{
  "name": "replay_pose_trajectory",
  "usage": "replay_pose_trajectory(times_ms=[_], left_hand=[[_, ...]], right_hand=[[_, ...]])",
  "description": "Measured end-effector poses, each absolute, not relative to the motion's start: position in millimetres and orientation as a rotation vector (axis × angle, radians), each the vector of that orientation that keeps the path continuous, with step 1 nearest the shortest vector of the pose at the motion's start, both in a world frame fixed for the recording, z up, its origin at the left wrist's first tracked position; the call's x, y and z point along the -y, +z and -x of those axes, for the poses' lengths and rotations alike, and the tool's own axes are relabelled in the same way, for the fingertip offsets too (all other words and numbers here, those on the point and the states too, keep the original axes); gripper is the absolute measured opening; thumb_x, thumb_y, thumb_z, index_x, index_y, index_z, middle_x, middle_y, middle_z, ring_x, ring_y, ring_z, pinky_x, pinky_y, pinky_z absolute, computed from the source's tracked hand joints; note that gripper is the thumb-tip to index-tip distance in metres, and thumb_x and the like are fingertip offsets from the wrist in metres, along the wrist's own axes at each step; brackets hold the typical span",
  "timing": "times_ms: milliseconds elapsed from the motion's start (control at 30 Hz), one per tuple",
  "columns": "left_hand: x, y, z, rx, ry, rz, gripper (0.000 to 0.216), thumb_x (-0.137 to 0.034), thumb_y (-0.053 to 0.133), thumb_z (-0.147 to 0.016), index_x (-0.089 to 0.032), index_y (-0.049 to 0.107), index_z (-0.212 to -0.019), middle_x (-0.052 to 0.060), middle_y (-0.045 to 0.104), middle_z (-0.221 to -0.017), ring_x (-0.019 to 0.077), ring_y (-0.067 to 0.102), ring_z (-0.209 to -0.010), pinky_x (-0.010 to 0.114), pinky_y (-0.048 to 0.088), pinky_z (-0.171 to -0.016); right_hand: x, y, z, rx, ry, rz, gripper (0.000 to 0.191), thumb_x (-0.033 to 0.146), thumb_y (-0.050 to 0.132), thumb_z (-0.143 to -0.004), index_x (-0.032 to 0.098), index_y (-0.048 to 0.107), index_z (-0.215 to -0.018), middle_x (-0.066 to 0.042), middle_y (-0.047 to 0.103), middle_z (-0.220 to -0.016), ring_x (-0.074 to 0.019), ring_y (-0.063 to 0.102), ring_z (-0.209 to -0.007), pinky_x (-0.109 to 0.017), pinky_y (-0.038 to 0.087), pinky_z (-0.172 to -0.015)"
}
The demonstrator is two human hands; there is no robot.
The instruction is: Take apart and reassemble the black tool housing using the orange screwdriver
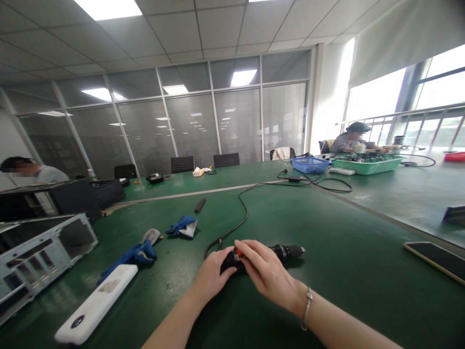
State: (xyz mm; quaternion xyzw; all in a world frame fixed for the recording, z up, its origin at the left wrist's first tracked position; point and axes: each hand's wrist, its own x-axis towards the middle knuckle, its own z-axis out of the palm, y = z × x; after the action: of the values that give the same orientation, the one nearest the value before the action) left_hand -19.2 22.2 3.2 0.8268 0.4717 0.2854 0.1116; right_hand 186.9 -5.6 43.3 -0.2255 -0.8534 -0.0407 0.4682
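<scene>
A black electric screwdriver (286, 251) lies sideways on the green tabletop, its bit end pointing right. My left hand (214, 274) is wrapped round its rear end, thumb on the near side. Over the middle of the body, my right hand (267, 271) rests with fingers together, closed on the tool from above. Beside the right fingertips shows a small orange-red part (239, 252) of the screwdriver. Much of the body is hidden under both hands. From the rear end a black cord (247, 209) curves away across the table.
Left on the green table (348, 291) are a white power bank (98, 305), blue gloves (132, 254) and a metal computer case (43, 261). A phone (436, 259) lies right. Farther back stand a blue basket (310, 165) and green basket (366, 165). Two people sit at the far sides.
</scene>
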Motion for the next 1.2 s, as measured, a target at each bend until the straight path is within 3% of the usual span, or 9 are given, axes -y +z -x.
replay_pose_trajectory(times_ms=[100,267,467,633,833,1200], left_hand=[[-22.3,2.9,19.2,-1.369,0.839,-2.429,0.038,-0.024,0.063,-0.084,-0.022,0.057,-0.122,0.007,0.064,-0.121,0.0256,0.058,-0.112,0.039,0.044,-0.098],[-22.1,3.9,19.1,-1.381,0.817,-2.426,0.038,-0.025,0.064,-0.084,-0.022,0.057,-0.121,0.007,0.065,-0.119,0.0264,0.058,-0.112,0.039,0.044,-0.097],[-21.5,4.2,18.6,-1.362,0.845,-2.427,0.039,-0.025,0.063,-0.084,-0.022,0.056,-0.123,0.007,0.065,-0.118,0.0259,0.059,-0.109,0.039,0.045,-0.096],[-22.7,2.3,19.5,-1.364,0.859,-2.431,0.042,-0.024,0.063,-0.084,-0.022,0.055,-0.125,0.007,0.065,-0.119,0.0257,0.059,-0.109,0.039,0.045,-0.096],[-21.2,7.8,19.9,-1.369,0.800,-2.375,0.048,-0.028,0.067,-0.081,-0.023,0.055,-0.128,0.007,0.065,-0.121,0.0261,0.060,-0.109,0.039,0.045,-0.097],[-18.3,9.2,18.7,-1.456,0.727,-2.313,0.053,-0.032,0.070,-0.077,-0.023,0.058,-0.127,0.007,0.070,-0.108,0.0245,0.064,-0.095,0.035,0.047,-0.089]], right_hand=[[5.6,41.8,-185.9,2.099,-0.127,0.560,0.050,0.013,0.044,-0.092,0.021,0.035,-0.141,-0.014,0.055,-0.121,-0.0232,0.056,-0.109,-0.039,0.053,-0.089],[1.7,40.2,-185.8,2.060,-0.162,0.604,0.041,0.018,0.046,-0.094,0.025,0.044,-0.135,-0.011,0.060,-0.108,-0.0200,0.061,-0.093,-0.035,0.056,-0.077],[6.6,44.7,-186.0,2.120,-0.125,0.544,0.051,0.010,0.040,-0.093,0.022,0.033,-0.142,-0.014,0.058,-0.121,-0.0218,0.057,-0.108,-0.038,0.053,-0.089],[4.3,45.2,-184.9,2.076,-0.191,0.566,0.042,0.015,0.047,-0.093,0.023,0.045,-0.134,-0.010,0.063,-0.107,-0.0212,0.061,-0.095,-0.042,0.053,-0.085],[2.4,45.6,-183.0,2.026,-0.117,0.540,0.055,0.009,0.041,-0.092,0.021,0.028,-0.145,-0.012,0.063,-0.114,-0.0210,0.060,-0.101,-0.044,0.050,-0.092],[-5.5,41.0,-191.8,1.755,-0.162,0.535,0.055,0.013,0.054,-0.089,0.025,0.037,-0.140,-0.007,0.067,-0.102,-0.0214,0.063,-0.092,-0.044,0.052,-0.086]])
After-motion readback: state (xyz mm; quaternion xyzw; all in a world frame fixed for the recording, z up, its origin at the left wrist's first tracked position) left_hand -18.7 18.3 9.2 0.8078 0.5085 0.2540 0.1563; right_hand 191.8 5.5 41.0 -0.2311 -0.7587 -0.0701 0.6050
